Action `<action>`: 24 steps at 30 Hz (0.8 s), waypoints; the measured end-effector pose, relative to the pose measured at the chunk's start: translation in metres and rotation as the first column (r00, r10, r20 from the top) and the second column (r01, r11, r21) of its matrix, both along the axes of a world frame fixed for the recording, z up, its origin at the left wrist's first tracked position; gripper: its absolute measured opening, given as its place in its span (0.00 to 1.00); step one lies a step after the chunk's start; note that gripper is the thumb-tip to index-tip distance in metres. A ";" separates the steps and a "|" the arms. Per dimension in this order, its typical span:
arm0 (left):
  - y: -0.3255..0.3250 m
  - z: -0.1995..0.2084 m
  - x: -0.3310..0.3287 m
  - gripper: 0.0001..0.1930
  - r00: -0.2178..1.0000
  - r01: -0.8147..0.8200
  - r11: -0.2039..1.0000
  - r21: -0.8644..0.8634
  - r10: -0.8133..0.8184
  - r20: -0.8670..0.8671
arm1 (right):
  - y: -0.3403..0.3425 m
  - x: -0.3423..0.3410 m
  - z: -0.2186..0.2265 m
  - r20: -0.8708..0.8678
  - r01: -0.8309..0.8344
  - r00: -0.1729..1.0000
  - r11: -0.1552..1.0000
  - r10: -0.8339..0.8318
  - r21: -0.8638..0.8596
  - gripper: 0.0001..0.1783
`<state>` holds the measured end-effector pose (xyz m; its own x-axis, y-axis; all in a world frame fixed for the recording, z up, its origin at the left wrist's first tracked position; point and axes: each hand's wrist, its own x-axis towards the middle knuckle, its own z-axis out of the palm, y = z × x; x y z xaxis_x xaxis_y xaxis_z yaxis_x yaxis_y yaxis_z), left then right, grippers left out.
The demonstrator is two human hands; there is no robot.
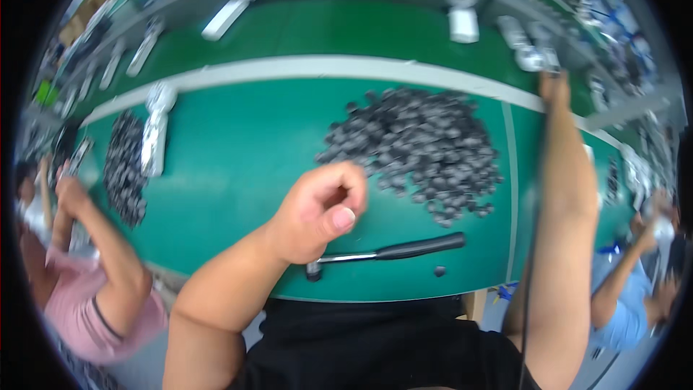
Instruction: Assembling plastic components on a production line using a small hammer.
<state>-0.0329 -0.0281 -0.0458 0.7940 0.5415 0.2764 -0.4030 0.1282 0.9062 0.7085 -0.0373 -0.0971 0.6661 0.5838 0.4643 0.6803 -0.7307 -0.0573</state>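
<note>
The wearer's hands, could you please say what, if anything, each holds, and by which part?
The left hand shows nothing held; whether the right hand holds a silver part cannot be told.

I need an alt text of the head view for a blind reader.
A person's curled left hand hovers over a green table, near a black-handled silvery hammer and a heap of small dark round pieces. The blurred right hand reaches forward toward shiny silvery parts.
</note>
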 end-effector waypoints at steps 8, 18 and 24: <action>0.024 0.013 -0.038 0.35 0.798 0.356 0.915 -0.191 -0.191 0.572 | 0.079 -0.189 -0.163 -0.959 0.353 0.214 0.901 0.184 0.251 0.24; -0.004 0.033 -0.085 0.34 0.847 0.274 0.935 -0.225 -0.123 0.518 | 0.038 -0.320 -0.194 -0.976 0.214 0.187 0.965 0.112 0.151 0.25; -0.033 0.062 -0.106 0.33 0.750 0.315 0.944 -0.096 -0.186 0.634 | -0.003 -0.282 -0.133 -0.914 0.144 0.375 0.964 0.155 0.223 0.25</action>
<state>-0.1387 -0.0609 0.0161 0.6059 0.4386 0.6637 -0.7884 0.4425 0.4273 0.4265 -0.0399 -0.2303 0.7589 0.5666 -0.3211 0.0976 -0.5864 -0.8041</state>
